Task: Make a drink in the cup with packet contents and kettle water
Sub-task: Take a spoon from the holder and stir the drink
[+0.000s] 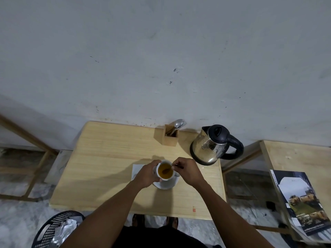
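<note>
A white cup [165, 176] holding amber liquid stands on a white saucer [165, 184] at the middle of the wooden table [107, 158]. My left hand [148, 173] wraps around the cup's left side. My right hand [187, 171] pinches the handle of a spoon [166, 170] whose bowl is dipped in the liquid. A steel kettle [211, 144] with a black lid and handle sits on its base at the back right. A white paper or packet [137, 169] lies flat under my left hand, partly hidden.
A wooden cutlery holder [170, 136] with spoons stands at the back against the wall. A black mesh bin [53, 230] with crumpled wrappers sits on the floor at the lower left. A second table at the right carries magazines [302, 203].
</note>
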